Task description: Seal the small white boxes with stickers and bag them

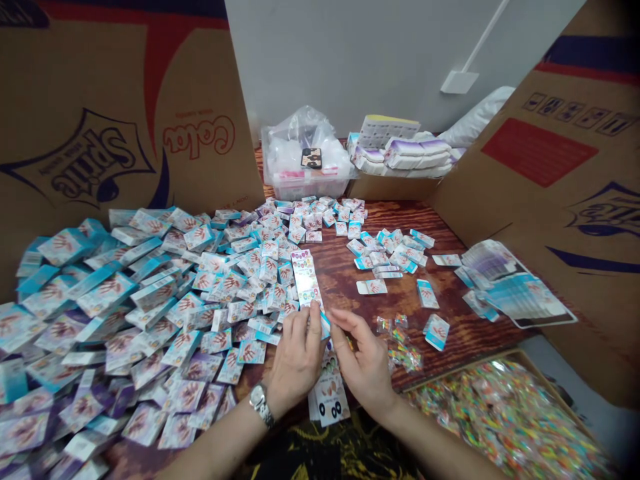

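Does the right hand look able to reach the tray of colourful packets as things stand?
Probably yes: the right hand is close to the tray's rim, and only a few loose colourful packets lie on the table between them.

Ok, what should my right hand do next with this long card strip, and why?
Probably pinch the free edge of the strip of printed cards with your right hand. Its fingers sit open right beside the strip, only your left hand seems to grip it, and the upper end sticks out unsupported above the wooden table.
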Action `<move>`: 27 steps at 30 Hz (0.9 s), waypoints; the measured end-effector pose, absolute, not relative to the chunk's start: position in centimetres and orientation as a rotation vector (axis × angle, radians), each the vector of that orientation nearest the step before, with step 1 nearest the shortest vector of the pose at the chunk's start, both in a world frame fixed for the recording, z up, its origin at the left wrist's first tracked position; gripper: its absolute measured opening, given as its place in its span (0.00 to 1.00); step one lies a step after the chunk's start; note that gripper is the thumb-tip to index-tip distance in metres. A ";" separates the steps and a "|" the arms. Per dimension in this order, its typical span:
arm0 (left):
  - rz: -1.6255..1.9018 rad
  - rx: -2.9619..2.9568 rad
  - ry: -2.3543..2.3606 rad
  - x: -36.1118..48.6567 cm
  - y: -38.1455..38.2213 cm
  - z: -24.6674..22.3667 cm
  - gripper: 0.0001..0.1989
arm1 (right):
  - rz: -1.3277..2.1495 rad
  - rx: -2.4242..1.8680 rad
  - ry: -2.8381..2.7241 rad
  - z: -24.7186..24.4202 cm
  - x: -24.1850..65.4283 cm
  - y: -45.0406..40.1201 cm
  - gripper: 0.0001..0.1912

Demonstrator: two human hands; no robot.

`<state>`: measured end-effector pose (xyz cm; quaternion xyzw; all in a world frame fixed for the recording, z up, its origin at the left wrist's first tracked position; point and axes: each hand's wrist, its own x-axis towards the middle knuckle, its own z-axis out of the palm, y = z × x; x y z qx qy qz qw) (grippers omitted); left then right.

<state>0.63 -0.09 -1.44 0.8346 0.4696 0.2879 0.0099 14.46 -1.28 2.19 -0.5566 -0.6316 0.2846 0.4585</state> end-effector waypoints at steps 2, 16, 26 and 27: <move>0.903 2.602 1.447 0.6 0.0 -1.3 0.37 | 0.669 -1.365 -1.576 2.1 14.4 -1.5 0.13; 0.783 2.690 1.515 -2.1 1.9 0.3 0.32 | 0.909 -1.224 -1.899 1.4 15.8 1.5 0.21; 0.908 2.638 1.990 -8.8 8.4 5.2 0.31 | 0.622 -0.953 -2.690 -4.0 18.1 8.5 0.40; 0.935 2.639 1.927 -8.4 7.9 5.1 0.30 | 0.601 -0.954 -2.698 -4.2 18.0 8.4 0.38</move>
